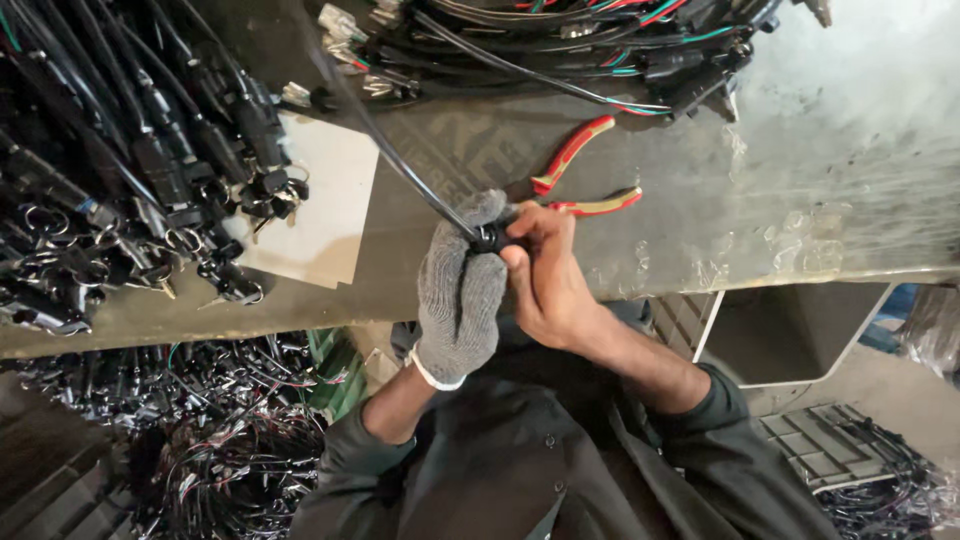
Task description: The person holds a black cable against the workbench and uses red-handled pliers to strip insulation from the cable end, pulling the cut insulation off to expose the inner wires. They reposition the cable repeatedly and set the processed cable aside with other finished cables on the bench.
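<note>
Left hand (460,290), in a grey knit glove, clenched around a small black plastic connector (487,238); bare right hand (545,275) pinches the same connector from its right side. Connector's black sheathed cable (400,160) runs up-left from it across the bench (800,180). Red-handled pliers (580,175) lie just up-right of the connector.

black connector (487,238): mostly hidden between hands | cable (400,160): blurred, far end cut off at top
</note>
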